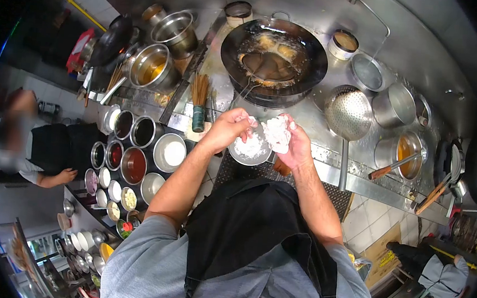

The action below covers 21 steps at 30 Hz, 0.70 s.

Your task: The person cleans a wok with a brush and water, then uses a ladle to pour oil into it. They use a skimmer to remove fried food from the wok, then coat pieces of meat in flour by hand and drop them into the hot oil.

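Flour everywhere as we cradle the floured piece (277, 134) in our right hand (294, 148), fingers curled around it, left hand (226, 128) pinching its edge over the bowl (249, 150) near the wok (274, 56), catching spill.

1 head view, steeply down, close overhead

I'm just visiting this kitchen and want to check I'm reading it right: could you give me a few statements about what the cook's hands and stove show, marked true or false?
1. The right hand holds a flour-coated piece of food. True.
2. The left hand grips the perforated ladle. False: it is at the small metal bowl of flour; the ladle lies untouched.
3. Food is frying in the wok. True.
4. The wok is empty. False: it holds oil and pieces.
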Available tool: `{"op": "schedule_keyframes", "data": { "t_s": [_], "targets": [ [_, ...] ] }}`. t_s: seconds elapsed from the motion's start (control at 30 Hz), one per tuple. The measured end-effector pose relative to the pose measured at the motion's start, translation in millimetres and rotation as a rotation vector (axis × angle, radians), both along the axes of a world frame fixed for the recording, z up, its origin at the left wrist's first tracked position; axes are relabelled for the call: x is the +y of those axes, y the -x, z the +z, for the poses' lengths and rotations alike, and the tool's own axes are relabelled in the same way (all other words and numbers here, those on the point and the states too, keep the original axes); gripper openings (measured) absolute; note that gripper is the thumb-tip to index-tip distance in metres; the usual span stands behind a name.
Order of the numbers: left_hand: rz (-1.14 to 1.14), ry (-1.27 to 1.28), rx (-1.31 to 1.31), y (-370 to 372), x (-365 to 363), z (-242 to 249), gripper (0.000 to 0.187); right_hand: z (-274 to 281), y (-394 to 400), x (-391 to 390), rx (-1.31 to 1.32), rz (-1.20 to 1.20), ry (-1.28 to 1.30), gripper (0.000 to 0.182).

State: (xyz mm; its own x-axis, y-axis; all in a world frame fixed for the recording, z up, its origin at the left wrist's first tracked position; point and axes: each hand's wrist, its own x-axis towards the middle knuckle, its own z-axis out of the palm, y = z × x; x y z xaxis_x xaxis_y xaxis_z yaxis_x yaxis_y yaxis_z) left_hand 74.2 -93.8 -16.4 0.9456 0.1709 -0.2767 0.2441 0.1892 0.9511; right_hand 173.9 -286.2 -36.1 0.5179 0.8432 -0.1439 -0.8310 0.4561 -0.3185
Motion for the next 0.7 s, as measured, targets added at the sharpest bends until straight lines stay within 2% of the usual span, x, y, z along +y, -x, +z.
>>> {"op": "schedule_keyframes", "data": {
  "t_s": [0.1, 0.13, 0.2, 0.27, 0.4, 0.47, 0.53, 0.6, 0.67, 0.7],
  "targets": [
    [-0.018, -0.110, -0.103, -3, -17, 13, 0.018, -5, 7, 6, -0.031, -0.076, -0.006, 0.033],
    [-0.041, -0.169, -0.152, -3, -18, 13, 0.021, -1, 8, 8, -0.114, -0.070, 0.069, 0.034],
    [-0.093, -0.217, -0.063, -3, -18, 12, 0.024, -1, 7, 10, -0.198, -0.064, 0.143, 0.035],
    [-0.068, -0.666, -0.141, -3, -23, 17, 0.021, -7, 5, 12, -0.209, -0.083, 0.149, 0.036],
    [-0.091, -0.721, -0.119, -3, -21, 27, 0.018, -12, 4, 9, -0.209, -0.088, 0.132, 0.035],
    [0.016, -0.479, 0.024, -1, -16, 33, 0.019, -14, 3, 6, -0.193, -0.121, 0.142, 0.034],
    [0.145, -0.291, -0.025, 0, 3, 32, 0.016, -12, -1, -5, -0.163, -0.124, 0.143, 0.034],
    [0.076, -0.215, -0.064, 1, 12, 31, 0.019, -14, -5, -12, -0.134, -0.126, 0.146, 0.035],
    [0.123, 0.159, -0.125, 3, 3, 47, 0.027, -21, -6, -13, -0.099, -0.124, 0.139, 0.038],
    [0.113, 0.261, -0.134, 4, 1, 49, 0.033, -24, -8, -13, -0.100, -0.122, 0.134, 0.038]
  ]
}}
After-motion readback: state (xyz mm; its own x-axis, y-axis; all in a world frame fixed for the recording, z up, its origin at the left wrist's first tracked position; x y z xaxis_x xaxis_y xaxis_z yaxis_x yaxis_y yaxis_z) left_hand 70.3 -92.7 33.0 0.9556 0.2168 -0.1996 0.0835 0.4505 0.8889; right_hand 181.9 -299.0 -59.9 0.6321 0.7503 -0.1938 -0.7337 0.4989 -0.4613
